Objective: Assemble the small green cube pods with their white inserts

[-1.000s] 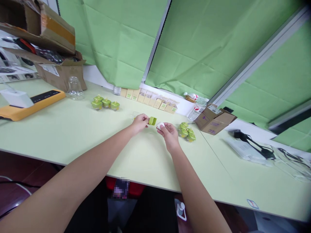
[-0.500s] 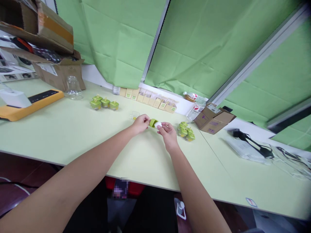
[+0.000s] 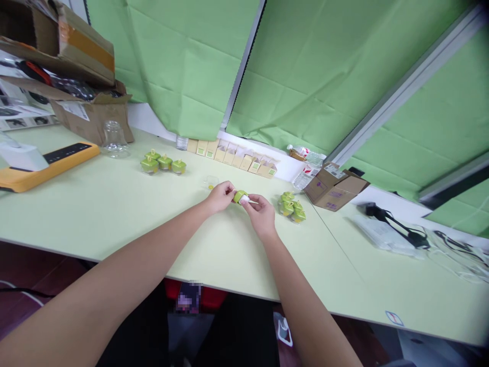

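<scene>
Above the middle of the table, my left hand (image 3: 221, 197) pinches a small green lid (image 3: 239, 195) by its left side. My right hand (image 3: 262, 211) is closed on a small white piece (image 3: 244, 200), which it presses against the lid's open underside; how far it sits inside is hidden. Just beyond my left hand stands a clear cup (image 3: 211, 182) with something yellow at its bottom. To the right of my right hand is a cluster of green-lidded clear cups (image 3: 292, 207). A similar cluster of green-lidded cups (image 3: 162, 162) stands to the left.
Small cardboard boxes (image 3: 237, 157) line the back edge. Plastic bottles (image 3: 305, 168) and a brown carton (image 3: 334, 188) stand behind on the right. On the left are a clear glass dome (image 3: 114, 140), a yellow-black power strip (image 3: 61, 160) and stacked cartons (image 3: 87, 46). Cables (image 3: 397, 224) lie far right.
My right hand has moved left, bringing the white piece into the green lid's underside. The lid has turned slightly, and my left hand stays nearly in place.
</scene>
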Tool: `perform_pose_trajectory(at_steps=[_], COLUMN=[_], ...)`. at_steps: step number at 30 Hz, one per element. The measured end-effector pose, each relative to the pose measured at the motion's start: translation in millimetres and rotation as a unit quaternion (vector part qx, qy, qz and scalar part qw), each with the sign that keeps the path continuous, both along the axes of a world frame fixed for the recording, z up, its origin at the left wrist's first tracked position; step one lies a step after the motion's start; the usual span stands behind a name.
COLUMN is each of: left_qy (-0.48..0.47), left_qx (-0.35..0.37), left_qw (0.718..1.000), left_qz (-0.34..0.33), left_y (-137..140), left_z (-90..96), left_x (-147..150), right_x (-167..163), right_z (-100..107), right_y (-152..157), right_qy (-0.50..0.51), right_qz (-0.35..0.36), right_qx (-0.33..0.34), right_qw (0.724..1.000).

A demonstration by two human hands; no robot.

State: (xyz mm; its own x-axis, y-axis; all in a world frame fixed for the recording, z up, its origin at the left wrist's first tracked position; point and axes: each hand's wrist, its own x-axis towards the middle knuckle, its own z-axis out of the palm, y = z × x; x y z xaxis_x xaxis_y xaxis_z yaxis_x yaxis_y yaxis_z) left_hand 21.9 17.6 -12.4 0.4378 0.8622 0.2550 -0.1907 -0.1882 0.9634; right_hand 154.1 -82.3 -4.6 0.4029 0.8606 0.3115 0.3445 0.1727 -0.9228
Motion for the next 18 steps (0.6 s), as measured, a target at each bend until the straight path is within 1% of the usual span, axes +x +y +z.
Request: perform_pose_trajectory(at_steps=[5, 9, 14, 18], left_qy=[-0.035, -0.049, -0.072, -0.077], left_qx=[-0.078, -0.116, -0.119, -0.11], left_qw=[0.996, 0.991, 0.988, 0.988], left_qz=[-0.02, -0.036, -0.066, -0.072], left_y=[-4.6, -7.5, -4.8, -1.9], left_z=[4.3, 7.0, 4.0, 1.0], left_x=[-0.1, -0.8, 0.7, 1.2], right_x=[-2.3, -5.0, -5.7, -5.5], right_z=[-0.4, 3.4, 5.6, 6.3], right_y=[-0.5, -4.2, -6.3, -6.5], right_qy=[-0.08, -0.166, -0.252, -0.297], right_qz=[-0.018, -0.019, -0.042, -0.046], right_qx=[0.043, 0.087, 0.12, 0.147], right_qw=[0.996, 0.982, 0.959, 0.942])
